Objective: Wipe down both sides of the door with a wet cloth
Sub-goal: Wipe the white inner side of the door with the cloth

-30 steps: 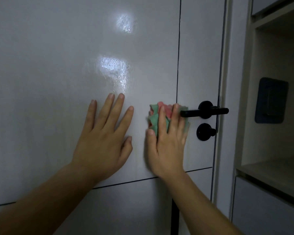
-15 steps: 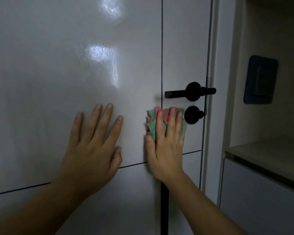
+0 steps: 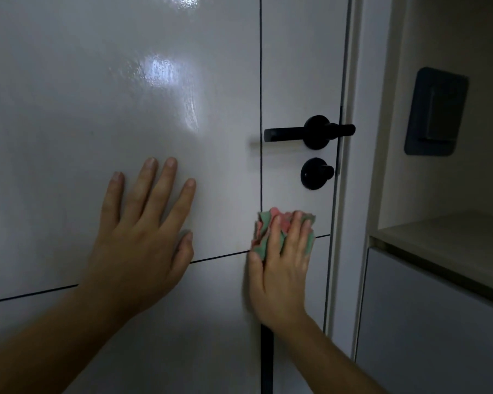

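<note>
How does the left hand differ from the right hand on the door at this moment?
The left hand lies bare on the door with fingers spread; the right hand presses a crumpled green-and-pink cloth to it, fingers close together. The left hand rests on the wide panel; the right hand lies lower, under the round knob. Both are flat against the door, fingers pointing up.
</note>
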The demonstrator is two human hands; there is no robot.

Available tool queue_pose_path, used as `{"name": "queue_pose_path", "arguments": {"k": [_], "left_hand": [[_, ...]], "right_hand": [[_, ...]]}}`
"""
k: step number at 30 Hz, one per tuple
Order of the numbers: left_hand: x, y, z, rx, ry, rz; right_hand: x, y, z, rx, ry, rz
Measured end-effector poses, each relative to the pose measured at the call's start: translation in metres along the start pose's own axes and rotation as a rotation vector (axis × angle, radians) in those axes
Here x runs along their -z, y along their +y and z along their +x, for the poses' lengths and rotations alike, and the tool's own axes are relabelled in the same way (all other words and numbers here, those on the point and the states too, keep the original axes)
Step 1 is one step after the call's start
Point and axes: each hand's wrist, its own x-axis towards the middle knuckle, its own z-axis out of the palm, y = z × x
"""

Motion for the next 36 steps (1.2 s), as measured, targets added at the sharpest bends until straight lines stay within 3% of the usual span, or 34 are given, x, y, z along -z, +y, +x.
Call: {"name": "queue_pose_path", "arguments": {"k": [6, 10, 14, 18, 25, 28, 33, 36], "left_hand": [[0.008, -0.006, 0.002, -0.017, -0.018, -0.041], [0.017, -0.023, -0.003, 0.011, 0.01, -0.028], [0.026, -0.058, -0.008, 0.172, 0.036, 0.076], [0.026, -0.073, -0.016, 0.226, 0.028, 0.079], [0.033, -0.083, -0.021, 0.18, 0.01, 0.053], [0.041, -0.096, -0.029, 0.149, 0.021, -0.011], [0.046, -0.127, -0.048, 0.222, 0.083, 0.038], [0.044, -0.144, -0.058, 0.299, 0.092, 0.077]], "right_hand": [[-0.006, 0.002, 0.0, -0.168, 0.06, 0.088], [-0.01, -0.03, -0.012, 0.146, -0.009, -0.021], [0.012, -0.096, 0.084, 0.431, 0.028, -0.061], [0.018, -0.136, 0.139, 0.413, 0.146, -0.084], [-0.019, -0.074, 0.003, 0.685, -0.042, -0.202], [-0.009, -0.103, 0.045, 0.737, 0.003, -0.203], [0.006, -0.185, 0.134, 0.564, 0.146, -0.088], [-0.012, -0.179, 0.09, 0.774, 0.078, -0.123]]}}
